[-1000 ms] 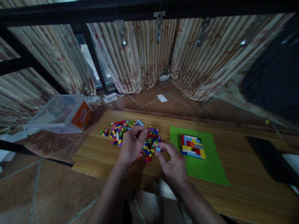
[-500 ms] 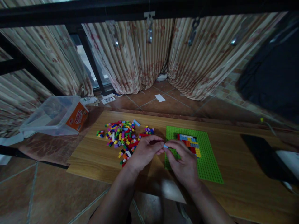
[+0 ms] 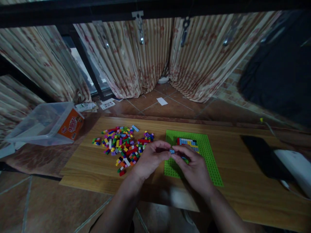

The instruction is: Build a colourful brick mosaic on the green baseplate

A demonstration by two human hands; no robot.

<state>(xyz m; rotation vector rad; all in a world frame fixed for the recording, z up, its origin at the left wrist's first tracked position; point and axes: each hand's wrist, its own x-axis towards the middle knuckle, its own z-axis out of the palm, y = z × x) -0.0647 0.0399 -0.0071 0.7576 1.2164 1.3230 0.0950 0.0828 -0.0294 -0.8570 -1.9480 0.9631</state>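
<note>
Between my fingertips is a small light-blue toy brick (image 3: 172,151). My left hand (image 3: 153,158) pinches it from the left, and my right hand (image 3: 194,165) pinches it from the right. Both hands are above the table, by the left part of a green studded baseplate (image 3: 211,158). On that plate lies a flat patch of joined bricks (image 3: 187,141) in red, blue, white, black and yellow, partly hidden behind my right hand. Left of my hands spreads a pile of loose coloured bricks (image 3: 121,142).
The wooden table (image 3: 82,168) carries a black flat object (image 3: 264,155) and a white device (image 3: 293,165) with a cable on the right. Beyond its left end stands a clear plastic box (image 3: 43,123) with an orange label. Curtains (image 3: 150,58) hang behind; paper (image 3: 162,101) lies on the floor.
The view has shifted slightly to the right. Both hands still pinch the light-blue brick, which now appears turned, with more of it showing; my right hand covers more of the brick patch.
</note>
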